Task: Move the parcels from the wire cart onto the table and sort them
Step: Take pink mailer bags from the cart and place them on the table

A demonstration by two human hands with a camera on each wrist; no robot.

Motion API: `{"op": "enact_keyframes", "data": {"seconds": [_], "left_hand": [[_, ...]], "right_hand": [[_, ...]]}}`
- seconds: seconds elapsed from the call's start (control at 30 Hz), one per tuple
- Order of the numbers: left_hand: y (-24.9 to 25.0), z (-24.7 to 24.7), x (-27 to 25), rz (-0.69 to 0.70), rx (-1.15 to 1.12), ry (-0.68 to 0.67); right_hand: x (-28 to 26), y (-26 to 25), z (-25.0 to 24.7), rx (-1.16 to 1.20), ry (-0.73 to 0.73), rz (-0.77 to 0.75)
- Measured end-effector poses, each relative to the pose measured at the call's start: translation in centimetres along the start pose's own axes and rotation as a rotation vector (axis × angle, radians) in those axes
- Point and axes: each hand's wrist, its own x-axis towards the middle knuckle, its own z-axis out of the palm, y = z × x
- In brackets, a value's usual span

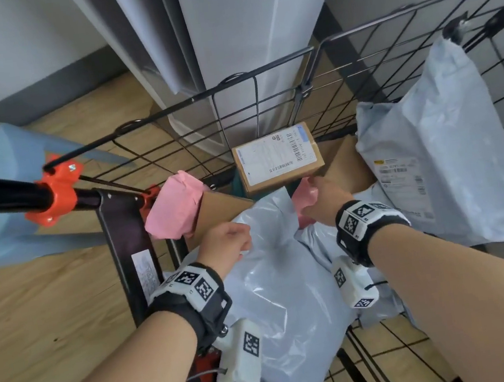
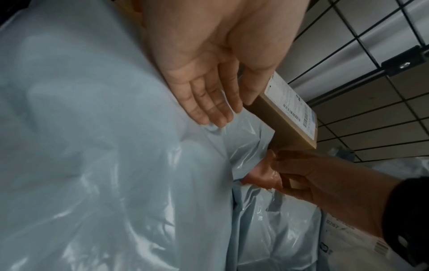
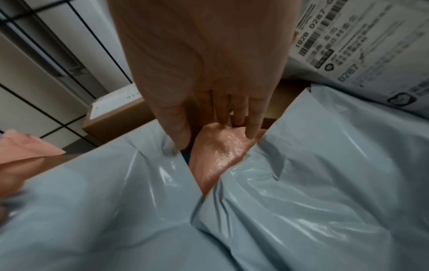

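A small pink parcel (image 3: 218,152) lies wedged low in the wire cart (image 1: 263,93), between two pale blue poly mailers. The right hand (image 1: 325,200) reaches down into that gap, wrist bent downward, its fingers (image 3: 253,117) touching the pink plastic's upper edge with the thumb on the other side; in the left wrist view the grip looks narrow, pinching the pink parcel. Left of this grip, the left hand (image 1: 225,242) rests flat with straight fingers, its grip wide, on the big blue mailer (image 1: 282,283) in front. Beyond the right hand's grip sits a labelled cardboard box (image 1: 278,160). To its right a large grey-blue mailer with a label (image 1: 439,159) leans on the cart's side. Further left, another pink parcel (image 1: 173,210) lies on a brown carton's corner.
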Motion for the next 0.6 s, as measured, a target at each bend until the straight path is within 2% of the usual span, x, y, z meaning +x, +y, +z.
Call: {"op": "enact_keyframes", "data": {"seconds": [0.1, 0.27, 0.37, 0.43, 0.53, 0.6], "left_hand": [[0.0, -0.1, -0.2, -0.001, -0.008, -0.020], [0.1, 0.0, -0.4, -0.003, 0.010, -0.017], [0.1, 0.1, -0.4, -0.005, 0.020, -0.009], [0.0, 0.1, -0.5, -0.008, 0.011, -0.004], [-0.1, 0.1, -0.4, -0.008, 0.006, -0.008], [-0.2, 0.0, -0.2, -0.007, 0.013, -0.012]], "right_hand": [[0.8, 0.2, 0.8, -0.122, -0.042, -0.049], [-0.2, 2.0, 1.3, -0.048, -0.101, 0.010], [-0.1, 2.6, 1.7, -0.099, -0.182, 0.013], [-0.2, 2.8, 2.4, -0.017, -0.233, 0.072], [0.3, 3.0, 2.5, 0.198, -0.092, 0.078], [1.1, 3.0, 1.9, 0.348, -0.086, 0.026]]}}
